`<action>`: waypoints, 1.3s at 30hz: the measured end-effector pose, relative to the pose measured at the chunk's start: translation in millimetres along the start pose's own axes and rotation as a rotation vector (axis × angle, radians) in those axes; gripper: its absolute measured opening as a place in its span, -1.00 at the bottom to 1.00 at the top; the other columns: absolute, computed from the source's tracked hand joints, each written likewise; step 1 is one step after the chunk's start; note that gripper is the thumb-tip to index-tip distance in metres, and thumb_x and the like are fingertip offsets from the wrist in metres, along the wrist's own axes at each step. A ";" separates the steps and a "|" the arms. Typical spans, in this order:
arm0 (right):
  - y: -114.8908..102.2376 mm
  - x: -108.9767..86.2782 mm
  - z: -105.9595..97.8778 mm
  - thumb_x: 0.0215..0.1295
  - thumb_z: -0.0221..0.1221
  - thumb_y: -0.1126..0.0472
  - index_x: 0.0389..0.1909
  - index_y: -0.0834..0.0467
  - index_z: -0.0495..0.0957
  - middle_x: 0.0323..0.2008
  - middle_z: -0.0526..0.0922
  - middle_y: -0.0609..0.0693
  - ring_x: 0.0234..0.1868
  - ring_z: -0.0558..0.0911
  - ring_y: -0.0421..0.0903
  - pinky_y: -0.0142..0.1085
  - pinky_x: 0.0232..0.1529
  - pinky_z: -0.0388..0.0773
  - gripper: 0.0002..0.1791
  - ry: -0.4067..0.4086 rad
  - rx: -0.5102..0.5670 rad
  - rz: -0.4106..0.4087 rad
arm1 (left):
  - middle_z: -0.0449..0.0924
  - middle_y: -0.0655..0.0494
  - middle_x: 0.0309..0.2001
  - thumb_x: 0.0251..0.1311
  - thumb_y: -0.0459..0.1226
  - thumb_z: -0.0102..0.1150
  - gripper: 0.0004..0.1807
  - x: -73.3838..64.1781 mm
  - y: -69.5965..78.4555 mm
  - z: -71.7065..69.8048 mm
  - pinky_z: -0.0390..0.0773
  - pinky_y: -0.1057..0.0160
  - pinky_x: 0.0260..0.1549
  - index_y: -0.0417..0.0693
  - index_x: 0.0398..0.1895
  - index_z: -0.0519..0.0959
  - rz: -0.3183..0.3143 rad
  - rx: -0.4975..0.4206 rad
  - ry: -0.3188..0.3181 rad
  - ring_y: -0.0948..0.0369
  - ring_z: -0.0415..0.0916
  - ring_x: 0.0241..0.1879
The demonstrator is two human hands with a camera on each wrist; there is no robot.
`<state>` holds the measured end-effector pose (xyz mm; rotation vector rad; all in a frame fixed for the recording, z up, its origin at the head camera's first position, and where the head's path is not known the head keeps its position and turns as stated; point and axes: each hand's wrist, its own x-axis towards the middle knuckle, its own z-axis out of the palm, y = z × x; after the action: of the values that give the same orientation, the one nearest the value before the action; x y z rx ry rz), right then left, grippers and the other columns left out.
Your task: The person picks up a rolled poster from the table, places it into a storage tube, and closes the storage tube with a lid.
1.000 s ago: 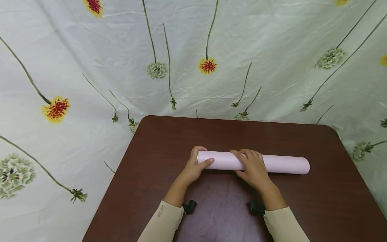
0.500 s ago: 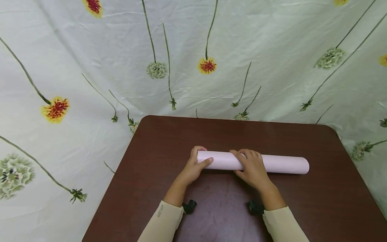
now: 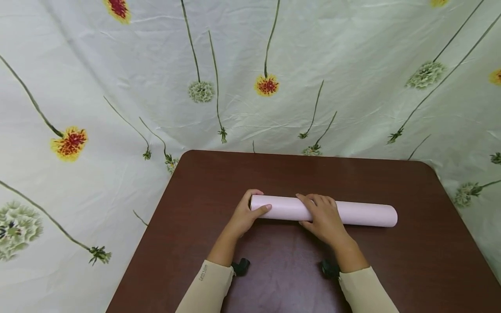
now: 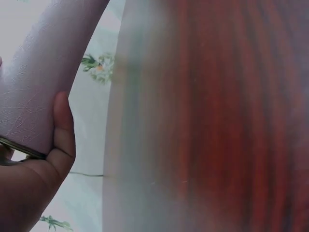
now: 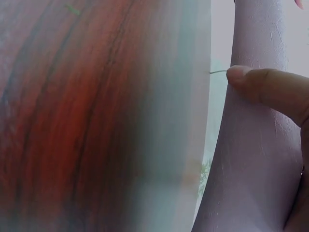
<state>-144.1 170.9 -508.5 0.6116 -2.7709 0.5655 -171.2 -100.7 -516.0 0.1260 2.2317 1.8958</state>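
Note:
A long pale pink roll (image 3: 365, 213) lies crosswise over the brown table in the head view. My left hand (image 3: 243, 217) grips its left end, thumb on the near side and fingers over the far side. Around the middle of the roll, my right hand (image 3: 325, 218) holds it from above with the fingers spread over the top. The left wrist view shows the creased surface of the roll (image 4: 36, 82) and a dark gold-toned rim at its end, partly covered by the hand. In the right wrist view, my thumb (image 5: 270, 87) presses against the roll (image 5: 256, 159).
The dark brown table (image 3: 274, 278) has rounded far corners. A pale cloth (image 3: 242, 52) printed with flowers and dandelions hangs behind it and along its left side. Dark wrist mounts (image 3: 240, 267) stick out beside both cream sleeves (image 3: 207, 289).
Both hands and the roll have shifted very slightly left in the head view, which itself has moved a little. The grip of each hand looks the same.

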 end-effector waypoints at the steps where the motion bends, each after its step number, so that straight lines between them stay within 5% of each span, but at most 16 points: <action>1: 0.7 -0.4 -1.1 -0.07 0.58 0.07 0.43 -0.04 0.39 0.09 0.58 0.08 0.19 0.53 0.18 0.15 0.31 0.24 -0.04 -0.002 0.002 0.009 | 0.46 -0.08 0.08 0.13 -0.11 0.47 -0.42 0.8 0.6 -1.8 0.53 0.22 -0.17 0.12 0.19 0.43 0.001 -0.004 0.002 0.08 0.51 -0.09; 7: 15.6 -7.4 -9.3 -0.03 0.57 0.02 0.45 -0.01 0.36 0.14 0.57 0.10 0.24 0.49 0.19 0.18 0.32 0.18 -0.03 -0.030 0.001 0.068 | 0.47 -0.08 0.07 0.07 -0.19 0.51 -0.38 2.7 4.9 -18.4 0.56 0.23 -0.19 0.06 0.20 0.44 -0.014 -0.014 -0.001 0.07 0.52 -0.08; 16: 53.1 -28.1 -32.3 -0.01 0.54 0.07 0.44 0.06 0.34 0.19 0.54 0.22 0.30 0.42 0.26 0.27 0.33 0.10 -0.05 -0.077 -0.008 0.180 | 0.26 -0.07 0.28 0.07 -0.46 0.38 -0.18 -1.6 5.5 -51.9 0.57 0.20 -0.09 0.17 0.38 0.26 -0.050 -0.088 -0.131 -0.01 0.43 0.06; 21: 72.5 -39.8 -46.0 0.02 0.52 0.03 0.43 0.12 0.33 0.22 0.49 0.29 0.31 0.37 0.32 0.36 0.33 0.02 -0.06 -0.081 0.005 0.235 | 0.19 -0.08 0.37 0.08 -0.54 0.29 -0.05 -4.1 4.7 -63.8 0.55 0.22 -0.01 0.05 0.52 0.08 -0.033 -0.137 -0.163 0.00 0.36 0.19; 29: 92.3 -59.5 -54.0 0.04 0.52 -0.01 0.45 0.24 0.26 0.32 0.29 0.46 0.30 0.30 0.48 0.41 0.24 0.10 0.01 -0.020 0.092 0.335 | 0.26 -0.08 0.40 0.06 -0.53 0.35 -0.08 -5.0 0.8 -67.7 0.54 0.27 0.00 -0.02 0.45 0.10 -0.040 -0.139 -0.102 0.05 0.36 0.25; 39: 98.9 -65.2 -57.7 0.20 0.32 -0.31 0.58 0.30 -0.06 0.41 0.14 0.57 0.36 0.23 0.53 0.42 0.23 0.25 0.21 -0.149 0.200 0.511 | 0.29 -0.11 0.41 0.07 -0.49 0.40 -0.16 -7.1 0.7 -69.0 0.57 0.32 -0.02 -0.07 0.40 0.20 -0.044 -0.128 -0.043 0.02 0.46 0.19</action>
<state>-121.9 300.8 -508.8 -0.0377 -3.0404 0.9412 -179.1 -168.7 -504.3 0.0957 2.0620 1.9858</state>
